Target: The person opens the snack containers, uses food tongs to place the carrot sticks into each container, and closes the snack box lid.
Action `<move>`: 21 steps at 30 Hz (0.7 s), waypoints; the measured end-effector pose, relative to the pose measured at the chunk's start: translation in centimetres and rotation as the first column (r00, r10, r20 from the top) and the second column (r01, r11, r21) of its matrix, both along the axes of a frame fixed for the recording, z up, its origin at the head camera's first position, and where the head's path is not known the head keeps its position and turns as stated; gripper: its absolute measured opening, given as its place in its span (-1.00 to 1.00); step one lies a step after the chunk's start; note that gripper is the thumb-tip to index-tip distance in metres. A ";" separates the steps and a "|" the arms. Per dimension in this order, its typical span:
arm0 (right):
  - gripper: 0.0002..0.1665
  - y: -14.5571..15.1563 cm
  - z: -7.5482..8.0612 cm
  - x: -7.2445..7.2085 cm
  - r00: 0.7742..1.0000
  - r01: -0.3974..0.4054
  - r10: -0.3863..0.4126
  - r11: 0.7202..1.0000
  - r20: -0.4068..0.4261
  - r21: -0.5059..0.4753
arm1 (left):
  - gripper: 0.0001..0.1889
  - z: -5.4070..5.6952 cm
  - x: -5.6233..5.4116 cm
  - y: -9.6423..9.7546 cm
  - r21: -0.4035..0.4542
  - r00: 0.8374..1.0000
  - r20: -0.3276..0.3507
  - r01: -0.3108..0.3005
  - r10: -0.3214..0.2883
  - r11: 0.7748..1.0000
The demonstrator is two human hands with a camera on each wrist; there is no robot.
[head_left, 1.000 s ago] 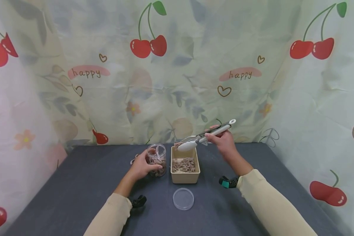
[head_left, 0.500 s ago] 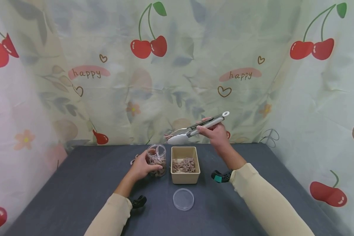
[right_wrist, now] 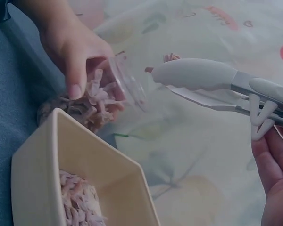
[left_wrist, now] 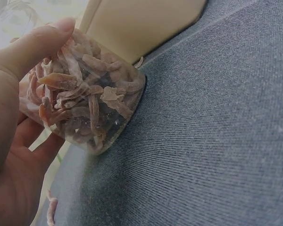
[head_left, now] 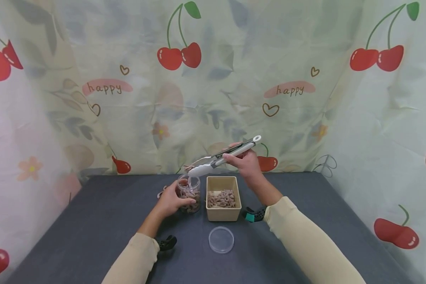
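Note:
My left hand (head_left: 170, 201) grips a clear jar (left_wrist: 111, 70) standing on the table, its thumb and fingers round the wall. Pale brown dried strips (left_wrist: 75, 106) fill the jar's lower part in the left wrist view. My right hand (head_left: 247, 162) holds white-tipped tongs (head_left: 221, 159) slanted down to the left. Between the tong tips sit a few strips (right_wrist: 171, 57), close above the jar's open mouth. To the jar's right stands a beige rectangular bin (head_left: 223, 215), with more strips (head_left: 221, 198) on its floor.
A round clear lid (head_left: 221, 240) lies on the dark table (head_left: 92, 236) in front of the bin. Loose strips (left_wrist: 52, 209) lie on the table left of the jar. A printed curtain (head_left: 213, 110) hangs behind and at both sides.
My right hand has carried the tongs and the pinched strips left, from over the bin to above the jar's mouth. My left hand and the jar have stayed put.

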State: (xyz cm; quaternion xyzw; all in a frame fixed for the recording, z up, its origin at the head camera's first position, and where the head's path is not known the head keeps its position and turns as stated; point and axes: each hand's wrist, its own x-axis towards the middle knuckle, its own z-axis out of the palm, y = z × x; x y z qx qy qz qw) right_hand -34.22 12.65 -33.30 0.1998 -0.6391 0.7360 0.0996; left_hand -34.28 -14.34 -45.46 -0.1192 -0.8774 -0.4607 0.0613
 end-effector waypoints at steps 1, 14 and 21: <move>-0.52 -0.2 -0.1 0.0 1.000 0.001 -0.001 1.000 0.003 0.004 | -0.21 0.0 0.0 0.0 0.006 1.000 0.000 0.001 -0.001 1.000; -0.55 -1.0 -0.8 0.1 1.000 0.000 -0.001 0.999 0.013 0.032 | -0.21 -0.1 0.0 0.0 0.015 1.000 0.001 -0.005 0.005 1.000; -0.50 -0.8 -0.8 0.2 1.000 0.003 -0.004 1.000 0.020 0.027 | -0.26 -0.1 0.0 0.0 0.021 1.000 -0.002 0.003 -0.003 1.000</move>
